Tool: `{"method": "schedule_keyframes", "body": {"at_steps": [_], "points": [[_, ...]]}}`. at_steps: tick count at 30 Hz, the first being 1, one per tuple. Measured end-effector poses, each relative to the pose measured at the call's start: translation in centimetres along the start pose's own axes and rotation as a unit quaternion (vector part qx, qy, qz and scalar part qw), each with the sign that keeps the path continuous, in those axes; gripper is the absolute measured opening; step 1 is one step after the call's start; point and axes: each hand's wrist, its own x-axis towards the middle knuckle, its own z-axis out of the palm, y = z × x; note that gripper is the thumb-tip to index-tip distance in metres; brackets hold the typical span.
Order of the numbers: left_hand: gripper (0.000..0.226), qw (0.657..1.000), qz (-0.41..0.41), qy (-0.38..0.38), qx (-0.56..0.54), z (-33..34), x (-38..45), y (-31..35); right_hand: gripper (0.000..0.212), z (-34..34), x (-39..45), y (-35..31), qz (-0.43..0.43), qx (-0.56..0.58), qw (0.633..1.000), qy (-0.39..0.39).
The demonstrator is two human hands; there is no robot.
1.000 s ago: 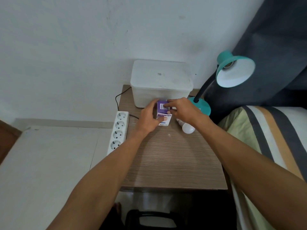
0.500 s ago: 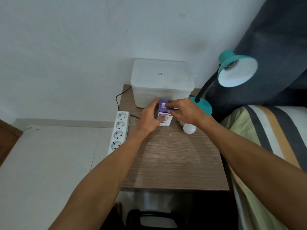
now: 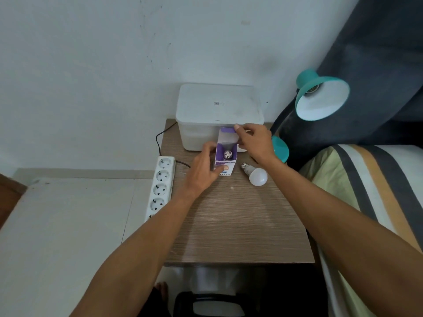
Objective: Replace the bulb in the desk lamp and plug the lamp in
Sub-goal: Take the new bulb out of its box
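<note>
A purple and white bulb box [image 3: 225, 167] stands on the wooden table [image 3: 233, 220]. My left hand [image 3: 202, 170] grips its left side, thumb across the front. My right hand [image 3: 254, 141] pinches the top flap and holds it back. Inside the open box shows the metal screw base of a bulb [image 3: 228, 153]. A bare white bulb [image 3: 255, 175] lies on the table just right of the box. The teal desk lamp [image 3: 320, 99] stands at the table's back right; its shade faces me and the socket holds no bulb.
A white power strip [image 3: 160, 188] lies along the table's left edge, with a black cable [image 3: 160, 140] running behind it. A white lidded plastic container [image 3: 219, 113] sits against the wall. A striped bed [image 3: 370, 197] borders the right. A dark curtain hangs behind the lamp.
The box's top flap was closed under my right fingers; now it is lifted back and the bulb's screw base shows inside. My left hand still holds the box.
</note>
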Motion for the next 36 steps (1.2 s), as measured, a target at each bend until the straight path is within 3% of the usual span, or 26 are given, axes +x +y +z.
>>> {"method": "schedule_keyframes", "body": {"at_steps": [6,8,10,13,19,24,29,36], "points": [[0.087,0.999,0.019,-0.024,0.025,-0.7,0.5,0.5,0.030,0.6,-0.9,-0.1,-0.040,-0.034,0.990,0.130],[0.092,0.999,0.020,-0.031,0.028,-0.9,0.7,0.5,0.022,0.3,-1.4,0.2,-0.076,-0.060,0.992,0.084],[0.095,0.999,0.017,-0.034,0.020,-1.0,0.7,0.4,0.015,0.1,-1.8,0.7,-0.092,-0.095,0.991,-0.015],[0.097,0.999,0.013,-0.034,0.002,-1.0,0.5,0.4,0.025,-0.2,-2.2,1.3,-0.093,-0.154,0.975,-0.129],[0.097,0.999,-0.003,-0.025,-0.039,-1.2,0.4,0.6,0.030,-0.4,-0.5,0.2,-0.089,-0.233,0.947,-0.203],[0.094,0.999,0.003,-0.022,-0.041,-1.5,0.3,0.5,0.034,0.2,0.2,-0.6,-0.122,-0.324,0.902,-0.258],[0.096,0.999,0.003,-0.027,-0.041,-1.8,0.5,0.3,0.035,0.7,0.1,-0.4,-0.152,-0.331,0.900,-0.239],[0.101,0.998,-0.001,-0.030,-0.053,-2.0,0.7,0.3,0.031,0.9,-1.5,1.4,-0.142,-0.218,0.958,-0.119]]}}
